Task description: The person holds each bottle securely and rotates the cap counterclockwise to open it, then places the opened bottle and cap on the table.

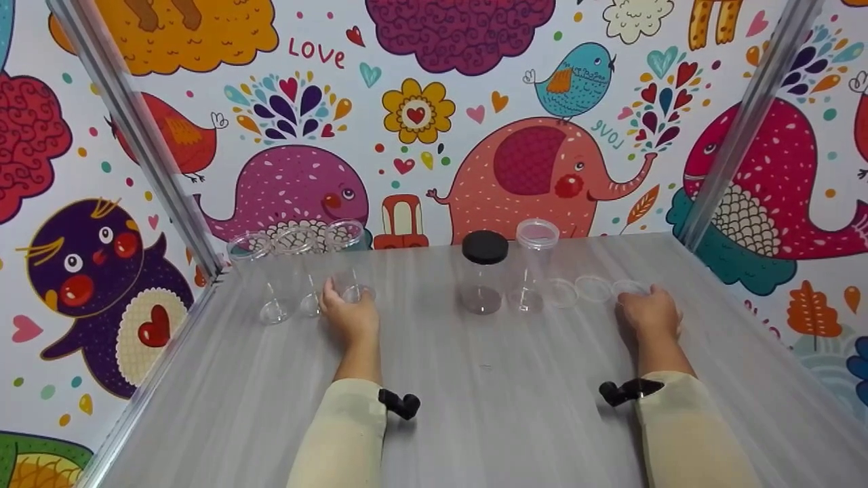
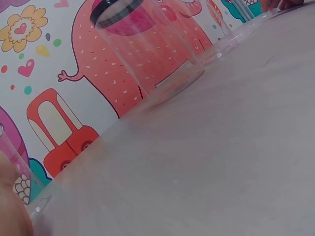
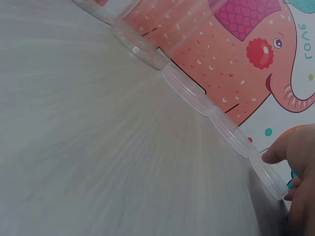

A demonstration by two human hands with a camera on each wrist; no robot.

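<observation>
My left hand (image 1: 354, 320) is round the base of a clear plastic jar (image 1: 347, 257), the rightmost of a row of three upright open jars at the left. In the left wrist view only the edge of that hand (image 2: 12, 201) shows beside the jar. At the right, my right hand (image 1: 652, 315) holds the rightmost clear round lid (image 1: 627, 286) by its edge, flat on the table. The right wrist view has the fingers (image 3: 278, 150) at the end of a line of lids, with the held lid (image 3: 267, 178) between them.
Mid-table stand a clear jar with a black lid (image 1: 485, 249) and, touching or close beside it, another clear jar (image 1: 537, 254). Two more clear lids (image 1: 594, 289) lie between that jar and my right hand. A patterned wall (image 1: 420, 176) and metal posts (image 1: 135, 129) border the grey table (image 1: 488, 407).
</observation>
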